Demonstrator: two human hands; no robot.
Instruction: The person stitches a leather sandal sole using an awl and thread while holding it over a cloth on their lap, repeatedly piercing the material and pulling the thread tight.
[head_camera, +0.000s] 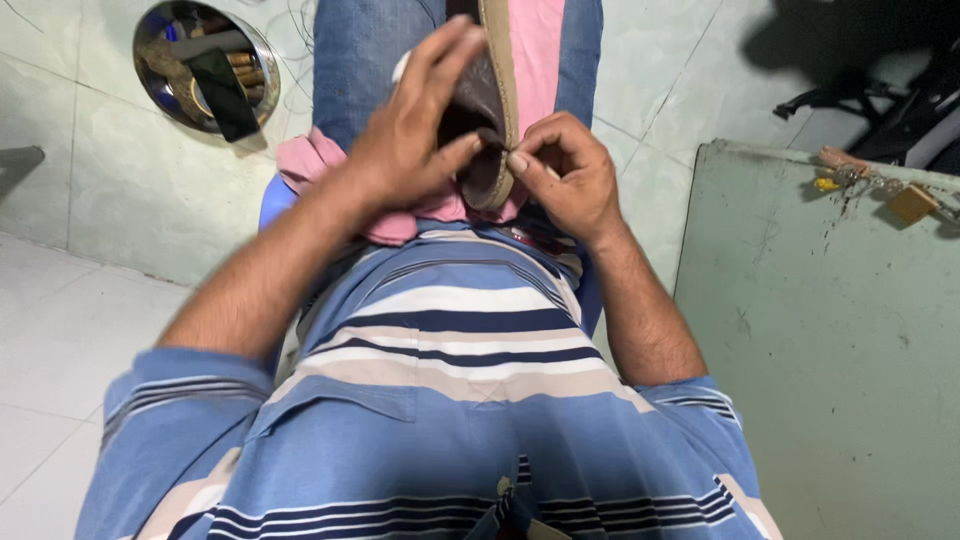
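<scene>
Holding a dark shoe (487, 110) sole-edge up over the lap, the person seems to be working along the seam where the tan sole meets the upper, probably stitching or pressing that edge. The left hand (410, 130) is spread wide around the upper, fingers splayed over the top and thumb hooked at the side, so it grips the shoe as a steadying clamp. The right hand (565, 175) is curled nearly closed, thumb and forefinger pinched together right against the sole's rim; whether they hold a needle or thread is too small to tell. Judging from this, the next move calls for a firm hold from the left hand while the right pulls or pushes at that same spot on the rim.

Under the shoe lies a pink cloth (325, 165) draped over the person's jeans-clad knees, with a striped blue shirt (450, 380) nearer the camera. Beyond the knees, on the pale tiled floor (110, 190), a round metal bowl (205, 65) holds assorted small tools. On the person's right stands a worn green metal panel (820, 330), with a brass padlock (912, 203) at its upper edge.
</scene>
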